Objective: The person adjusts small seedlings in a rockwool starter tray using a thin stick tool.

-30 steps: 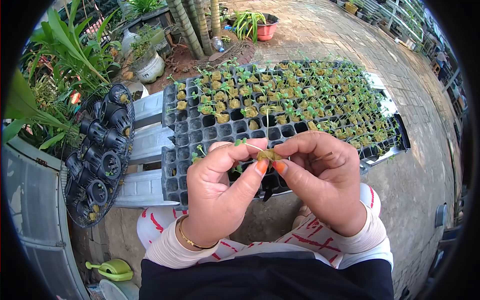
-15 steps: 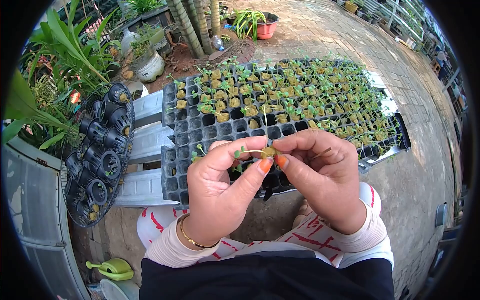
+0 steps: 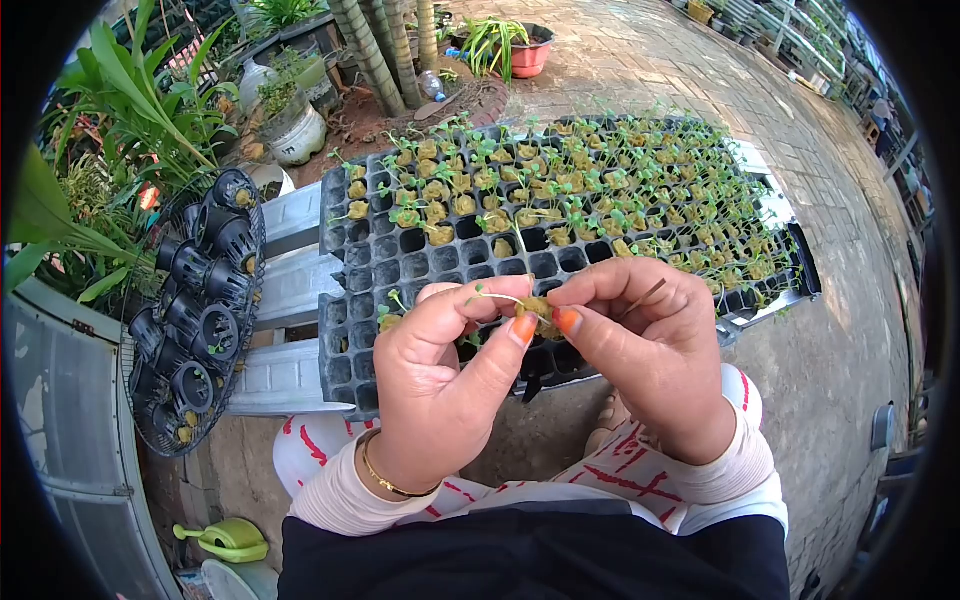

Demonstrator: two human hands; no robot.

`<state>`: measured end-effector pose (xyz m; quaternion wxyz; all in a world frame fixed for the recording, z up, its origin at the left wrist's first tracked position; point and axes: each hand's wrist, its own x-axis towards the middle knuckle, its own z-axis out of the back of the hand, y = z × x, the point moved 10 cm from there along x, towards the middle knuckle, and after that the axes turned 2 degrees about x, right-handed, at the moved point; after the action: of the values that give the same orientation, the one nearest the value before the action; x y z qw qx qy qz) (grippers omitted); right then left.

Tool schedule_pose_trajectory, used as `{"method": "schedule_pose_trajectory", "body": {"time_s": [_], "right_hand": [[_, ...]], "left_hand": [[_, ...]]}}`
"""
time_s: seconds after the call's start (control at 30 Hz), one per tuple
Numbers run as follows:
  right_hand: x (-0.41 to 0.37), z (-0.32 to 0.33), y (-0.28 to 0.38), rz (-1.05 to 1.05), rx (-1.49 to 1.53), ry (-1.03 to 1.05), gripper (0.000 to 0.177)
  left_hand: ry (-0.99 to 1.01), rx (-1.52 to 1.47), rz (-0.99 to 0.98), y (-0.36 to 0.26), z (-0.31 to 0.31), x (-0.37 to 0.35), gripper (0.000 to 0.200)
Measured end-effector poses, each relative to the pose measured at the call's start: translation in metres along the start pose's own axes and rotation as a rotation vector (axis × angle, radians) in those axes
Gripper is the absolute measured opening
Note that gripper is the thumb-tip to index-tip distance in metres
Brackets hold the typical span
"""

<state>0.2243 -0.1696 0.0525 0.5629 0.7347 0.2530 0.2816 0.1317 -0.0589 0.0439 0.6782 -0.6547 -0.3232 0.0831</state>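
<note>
Over the near part of the black seedling tray [image 3: 388,274], both my hands pinch one small brownish plug [image 3: 541,306] between thumbs and forefingers. Thin pale seedling stems stick out of it, one upward and one bending left to a small green leaf. My left hand [image 3: 435,375] is closed on the plug's left side. On its right side, the thumb and forefinger of my right hand [image 3: 655,350] press against it. A thin brown stick [image 3: 645,298] is also tucked in my right fingers. Tray cells further back carry similar plugs with green seedlings; several nearer cells are bare.
Metal slats [image 3: 290,375] support the tray. To the left, a wire basket [image 3: 262,255] contains black net pots [image 3: 218,328]. A green watering can [image 3: 232,538] stands at lower left. Potted plants and a red pot [image 3: 530,58] are at the back, with brick paving at right.
The plug has turned slightly between my fingertips and more of it shows. Its left-bending seedling has shifted a little upward and left. Both hands keep their pinch.
</note>
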Motion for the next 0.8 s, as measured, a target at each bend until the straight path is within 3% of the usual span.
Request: {"method": "schedule_pose_trajectory", "body": {"time_s": [0.4,0.57,0.8], "right_hand": [[-0.002,-0.002,0.005,0.063,-0.030,-0.028,0.011],[-0.001,-0.002,0.002,0.023,0.011,-0.013,0.013],[0.000,-0.001,-0.001,-0.020,0.077,0.012,0.017]], "left_hand": [[-0.017,0.233,-0.127,-0.013,0.000,-0.001,0.021],[-0.041,0.074,0.017,-0.003,0.003,-0.002,0.016],[-0.015,-0.033,-0.005,-0.002,0.001,-0.001,0.014]]}}
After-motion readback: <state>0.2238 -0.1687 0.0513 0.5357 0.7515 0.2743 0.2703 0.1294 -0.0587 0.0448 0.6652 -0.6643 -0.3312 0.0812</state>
